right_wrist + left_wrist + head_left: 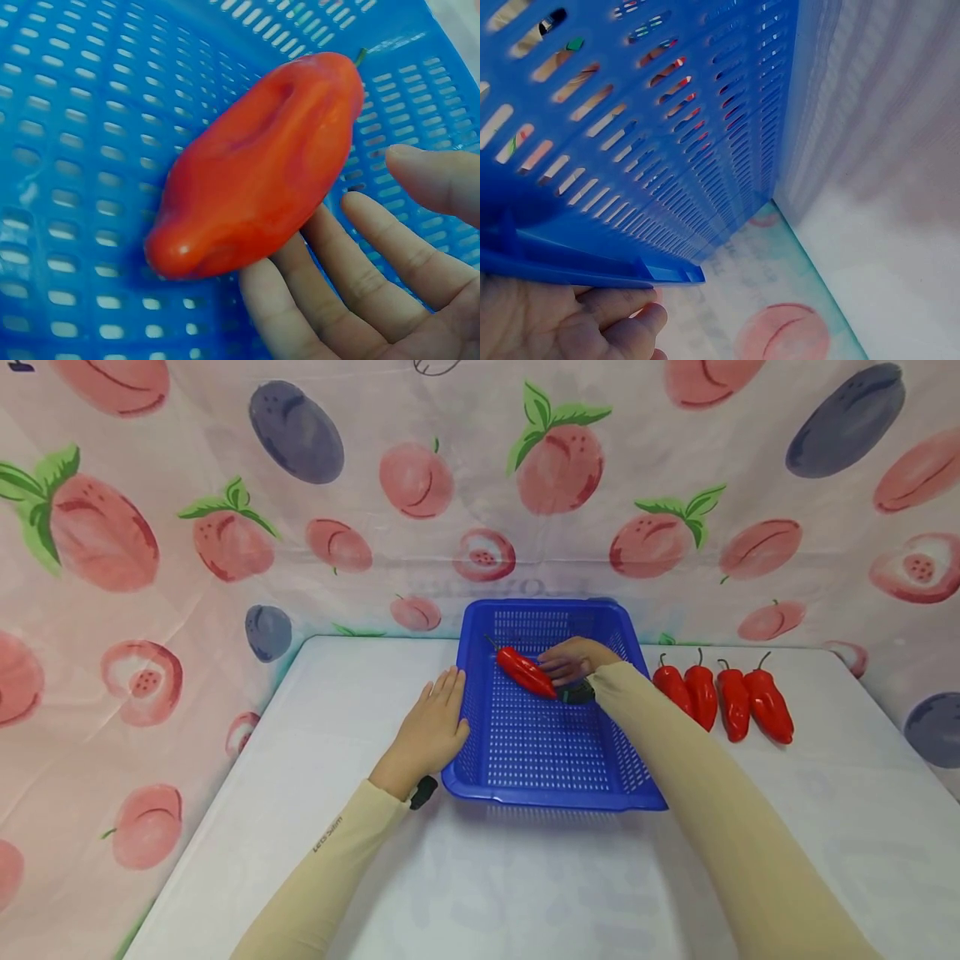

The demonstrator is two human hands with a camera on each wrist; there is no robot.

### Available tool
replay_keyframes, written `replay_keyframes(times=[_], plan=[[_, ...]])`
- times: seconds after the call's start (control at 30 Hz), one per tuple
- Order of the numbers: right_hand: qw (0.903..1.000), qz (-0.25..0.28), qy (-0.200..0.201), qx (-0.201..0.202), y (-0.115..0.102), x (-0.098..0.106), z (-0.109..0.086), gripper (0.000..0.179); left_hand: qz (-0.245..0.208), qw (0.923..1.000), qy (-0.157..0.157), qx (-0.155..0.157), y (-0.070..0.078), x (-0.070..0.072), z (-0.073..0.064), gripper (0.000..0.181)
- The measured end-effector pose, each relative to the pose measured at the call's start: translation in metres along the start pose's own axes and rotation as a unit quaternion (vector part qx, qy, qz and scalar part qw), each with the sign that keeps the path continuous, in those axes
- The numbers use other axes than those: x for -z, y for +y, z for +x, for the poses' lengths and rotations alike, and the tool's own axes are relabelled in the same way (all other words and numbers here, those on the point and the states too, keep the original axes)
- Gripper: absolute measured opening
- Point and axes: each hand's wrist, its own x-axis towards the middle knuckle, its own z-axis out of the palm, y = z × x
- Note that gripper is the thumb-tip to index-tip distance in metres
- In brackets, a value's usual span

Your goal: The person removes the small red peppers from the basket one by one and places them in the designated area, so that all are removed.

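A blue plastic basket [551, 800] with slotted walls stands on the white table. One long red pepper [525, 672] lies inside it, its stem toward the back left corner. My right hand [568, 662] reaches into the basket beside this pepper, fingers spread and thumb well apart. In the right wrist view its fingertips [262, 281] are right at the underside of the pepper [259, 169], with no grip around it. Along the basket's left rim lies my left hand [429, 732], its fingers extended; in the left wrist view those fingers [626, 330] sit just under the rim.
Several red peppers [733, 702] lie in a row on the table right of the basket, stems pointing back; my right sleeve [697, 777] partly overlaps the nearest. A fruit-printed cloth [360, 443] hangs behind the table [360, 693] and down its left side.
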Motion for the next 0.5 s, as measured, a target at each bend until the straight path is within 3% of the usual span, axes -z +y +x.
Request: replay_keyframes(times=[0.5], plan=[[0.9992,0.026,-0.029,-0.004,0.005,-0.016,0.003,0.050,-0.001,1.0000,-0.003,0.000,0.000,-0.001,0.000,0.067]])
